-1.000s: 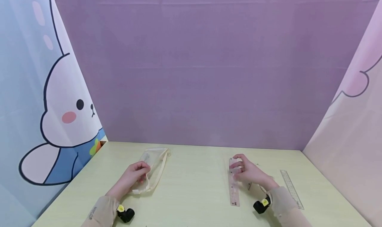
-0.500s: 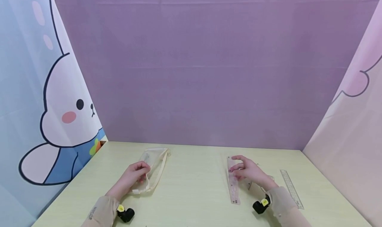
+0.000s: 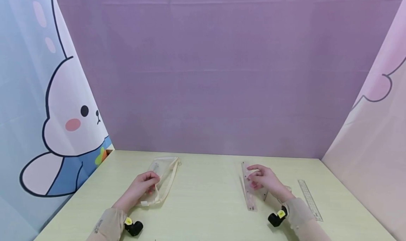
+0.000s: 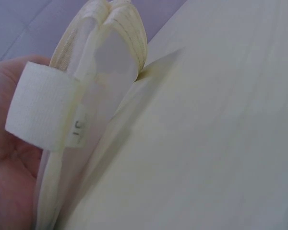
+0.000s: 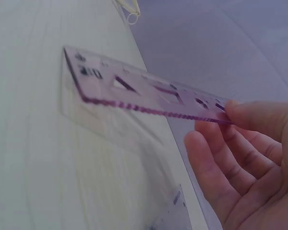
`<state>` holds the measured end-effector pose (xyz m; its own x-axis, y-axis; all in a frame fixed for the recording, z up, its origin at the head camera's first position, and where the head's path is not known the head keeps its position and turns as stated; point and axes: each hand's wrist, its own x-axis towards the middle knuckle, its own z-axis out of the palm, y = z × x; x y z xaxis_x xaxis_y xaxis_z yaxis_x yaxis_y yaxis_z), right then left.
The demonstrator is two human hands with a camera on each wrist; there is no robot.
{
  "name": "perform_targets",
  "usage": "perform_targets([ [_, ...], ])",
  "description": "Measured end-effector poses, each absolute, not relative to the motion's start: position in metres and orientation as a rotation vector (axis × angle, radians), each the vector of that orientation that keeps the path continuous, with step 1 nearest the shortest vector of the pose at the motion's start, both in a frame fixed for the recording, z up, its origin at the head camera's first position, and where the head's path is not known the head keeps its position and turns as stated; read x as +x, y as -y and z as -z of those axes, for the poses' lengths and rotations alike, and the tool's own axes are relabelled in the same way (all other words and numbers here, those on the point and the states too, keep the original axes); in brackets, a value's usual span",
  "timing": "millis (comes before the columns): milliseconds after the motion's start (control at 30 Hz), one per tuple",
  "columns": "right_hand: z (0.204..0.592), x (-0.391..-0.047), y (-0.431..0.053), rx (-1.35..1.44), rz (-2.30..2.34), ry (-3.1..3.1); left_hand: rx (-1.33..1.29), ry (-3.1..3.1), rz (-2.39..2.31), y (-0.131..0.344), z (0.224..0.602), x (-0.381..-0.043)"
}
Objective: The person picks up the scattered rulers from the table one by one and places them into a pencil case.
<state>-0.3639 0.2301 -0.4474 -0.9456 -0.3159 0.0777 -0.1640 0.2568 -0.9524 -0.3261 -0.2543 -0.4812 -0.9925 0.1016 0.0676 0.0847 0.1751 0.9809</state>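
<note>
My left hand (image 3: pixel 146 183) grips the near side of a see-through zip pouch (image 3: pixel 164 165) with cream edging. In the left wrist view the pouch's white tab (image 4: pixel 43 105) covers part of the palm, and its zipped edge bulges open at the top. On the right side of the table, my right hand (image 3: pixel 264 179) pinches a clear pinkish-purple ruler (image 3: pixel 249 198) near its far end, between thumb and fingers. The right wrist view shows the ruler's wavy edge, cut-out shapes and near end tilted above the tabletop (image 5: pixel 29 143).
Another clear ruler (image 3: pixel 311 200) lies slanted at the right. A clear piece with scale marks (image 3: pixel 265 196) lies partly hidden under my right hand; its marked corner (image 5: pixel 175 211) shows in the right wrist view. A purple cloth wall (image 3: pixel 215 93) stands behind the table.
The pinkish-purple ruler has risen and shifted away from me in my right hand, its near end now farther up the table. My left hand and the pouch stay still.
</note>
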Motion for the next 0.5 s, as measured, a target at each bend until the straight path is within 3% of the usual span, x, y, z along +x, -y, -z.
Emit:
perform_targets([
  [500, 0.4468, -0.3606, -0.2295, -0.195, 2.052, -2.199, 0.185, -2.419, -1.978, 0.2523, 0.4768, -0.323],
])
